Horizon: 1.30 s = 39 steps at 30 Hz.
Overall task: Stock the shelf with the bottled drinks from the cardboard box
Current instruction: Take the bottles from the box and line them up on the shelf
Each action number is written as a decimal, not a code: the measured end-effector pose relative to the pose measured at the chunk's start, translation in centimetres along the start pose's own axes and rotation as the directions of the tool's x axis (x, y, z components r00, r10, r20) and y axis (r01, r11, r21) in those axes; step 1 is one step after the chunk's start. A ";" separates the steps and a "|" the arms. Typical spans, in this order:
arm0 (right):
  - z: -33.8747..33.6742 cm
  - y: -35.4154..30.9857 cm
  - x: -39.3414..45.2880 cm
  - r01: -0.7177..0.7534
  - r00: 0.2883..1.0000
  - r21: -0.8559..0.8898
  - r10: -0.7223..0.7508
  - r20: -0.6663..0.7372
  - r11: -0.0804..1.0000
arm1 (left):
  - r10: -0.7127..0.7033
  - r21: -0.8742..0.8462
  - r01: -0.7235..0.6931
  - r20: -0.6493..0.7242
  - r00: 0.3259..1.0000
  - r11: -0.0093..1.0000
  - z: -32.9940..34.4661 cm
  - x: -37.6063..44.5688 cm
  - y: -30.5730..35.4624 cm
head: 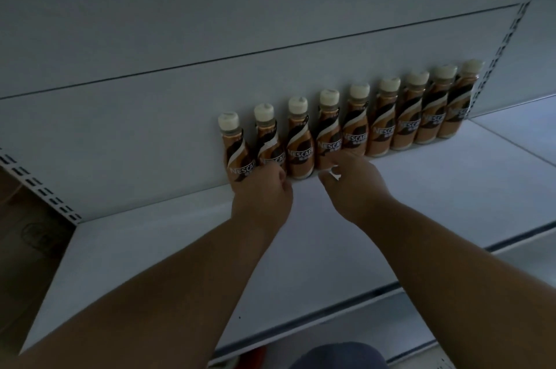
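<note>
Nine bottles (355, 125) stand along the shelf's (180, 248) back edge. Left hand (261, 191) grips the two end bottles; right hand (352, 182) pinches the fourth — push gently, labels facing front

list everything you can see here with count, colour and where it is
coffee bottles: nine, brown labels with cream caps, one row against the back panel
shelf: one, white, under the bottles
back panel: pale grey, behind the row
slotted uprights: two, white, at the left and right ends
dark rounded object: one, bluish, bottom edge, unclear what it is
left hand: grip on the two leftmost bottles' bases
right hand: fingers at the fourth bottle's base, grip unclear
</note>
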State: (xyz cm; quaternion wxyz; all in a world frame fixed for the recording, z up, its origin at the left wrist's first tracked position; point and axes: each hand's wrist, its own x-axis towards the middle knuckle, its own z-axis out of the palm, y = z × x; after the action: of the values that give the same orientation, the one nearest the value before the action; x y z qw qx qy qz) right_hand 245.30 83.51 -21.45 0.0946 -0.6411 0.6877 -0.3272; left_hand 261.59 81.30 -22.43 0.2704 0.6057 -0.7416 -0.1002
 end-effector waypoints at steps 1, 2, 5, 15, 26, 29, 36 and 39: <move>0.4 -0.3 0.2 0.007 1.000 -0.010 -0.007 0.000 1.000 | 0.010 0.024 -0.010 -0.002 1.000 1.000 0.0 0.2 -0.2; 0.8 -0.5 0.4 0.015 1.000 -0.010 -0.015 -0.012 1.000 | 0.037 0.049 -0.037 0.002 0.999 0.998 0.0 0.3 -0.5; 1.4 -0.9 1.2 -0.016 0.997 0.041 0.019 -0.076 0.999 | 0.221 0.090 -0.226 0.063 0.973 0.970 0.1 0.8 -1.1; 2.1 0.1 2.0 -0.174 0.929 0.119 0.203 -0.309 0.978 | 0.661 0.351 -0.597 -0.091 0.745 0.721 1.1 1.5 -0.5; 6.7 -2.9 1.4 -0.269 0.938 0.277 0.317 -0.143 0.922 | 0.644 0.560 -0.559 0.058 0.762 0.611 -5.7 10.4 4.4; 6.9 -3.0 1.4 -0.277 0.938 0.297 0.325 -0.124 0.914 | 0.649 0.526 -0.576 0.059 0.759 0.626 -6.0 10.8 5.0; 6.6 -2.4 1.6 -0.255 0.950 0.350 0.300 -0.080 0.901 | 0.645 0.490 -0.581 0.048 0.763 0.650 -6.1 11.4 5.1; 6.3 -1.8 1.3 -0.230 0.964 0.353 0.261 -0.043 0.907 | 0.648 0.479 -0.590 0.055 0.759 0.650 -6.1 11.5 5.3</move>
State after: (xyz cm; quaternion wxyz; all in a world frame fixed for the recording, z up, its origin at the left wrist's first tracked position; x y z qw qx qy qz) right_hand 250.02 80.31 -24.84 0.2150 -0.5077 0.6983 -0.4566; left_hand 258.92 72.75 -11.59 0.1780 0.3670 -0.8868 0.2173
